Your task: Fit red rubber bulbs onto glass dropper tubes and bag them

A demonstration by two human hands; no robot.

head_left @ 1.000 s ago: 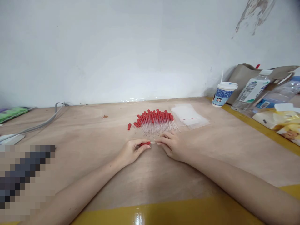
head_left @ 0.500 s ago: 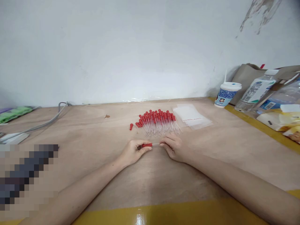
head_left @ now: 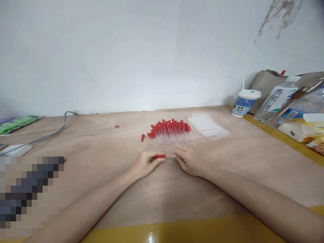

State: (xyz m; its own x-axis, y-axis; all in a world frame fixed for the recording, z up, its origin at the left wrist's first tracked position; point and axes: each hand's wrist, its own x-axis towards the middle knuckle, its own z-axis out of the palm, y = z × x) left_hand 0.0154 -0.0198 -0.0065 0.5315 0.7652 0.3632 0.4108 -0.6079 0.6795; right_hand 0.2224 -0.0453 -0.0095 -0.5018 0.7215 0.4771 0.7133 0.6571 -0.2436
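Between my two hands a glass dropper [head_left: 160, 156] with a red rubber bulb lies level, just in front of a pile of similar droppers [head_left: 172, 130]. My left hand [head_left: 146, 163] is closed on the red bulb. The fingertips of my right hand [head_left: 187, 160] pinch the clear tube near its other end, hiding the tip. In the pile the red bulbs point toward the wall and the thin tubes toward me. One loose red bulb [head_left: 142, 137] sits apart at the pile's left.
Clear zip bags [head_left: 207, 125] lie right of the pile. Farther right stand a lidded paper cup [head_left: 244, 103] with a straw, a plastic bottle [head_left: 277, 98] and a grey bag [head_left: 262, 82]. A grey cable [head_left: 55, 128] and a green packet [head_left: 17, 125] are at the left.
Both hands keep their hold on the dropper, and less of the clear tube shows between the bulb and my right fingers. The view has shifted very slightly.
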